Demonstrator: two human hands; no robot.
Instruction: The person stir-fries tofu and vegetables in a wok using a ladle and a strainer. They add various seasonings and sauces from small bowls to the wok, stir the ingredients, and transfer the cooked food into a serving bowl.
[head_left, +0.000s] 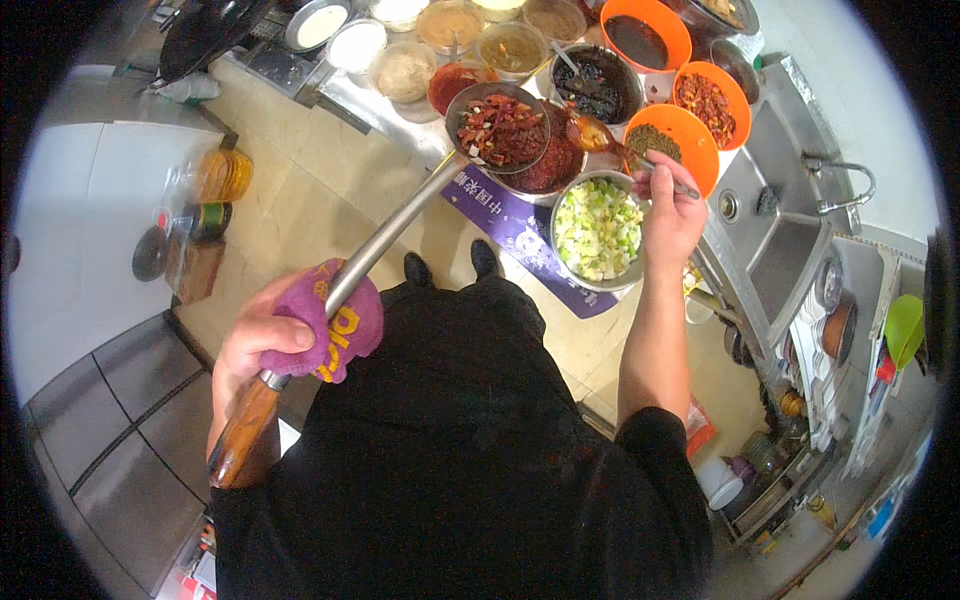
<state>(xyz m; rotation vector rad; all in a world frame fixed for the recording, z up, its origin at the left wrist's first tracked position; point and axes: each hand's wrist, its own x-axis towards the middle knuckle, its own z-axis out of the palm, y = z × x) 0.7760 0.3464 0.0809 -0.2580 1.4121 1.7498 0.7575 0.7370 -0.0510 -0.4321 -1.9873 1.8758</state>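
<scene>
My left hand (255, 337) grips the steel shaft of a wok ladle (401, 225) through a purple cloth (358, 322); the wooden handle end sticks out below. Chopped dried chillies (499, 131) fill the ladle's bowl, which hangs over a bowl of dark red chilli paste (546, 169). In my right hand (670, 217) is a spoon (591, 135) with glossy brown sauce in it, held just right of the ladle. That hand is above the edge between a metal bowl of chopped scallions (598, 229) and an orange bowl (697, 154) of peppercorns (652, 141).
Several seasoning bowls crowd the steel counter, including black sauce (600, 86), red powder (454, 79) and white powder (356, 46). Another orange bowl (739, 112) holds dried chillies. A sink (787, 247) with a faucet (847, 184) stands at right. A purple strip (517, 232) hangs along the counter front.
</scene>
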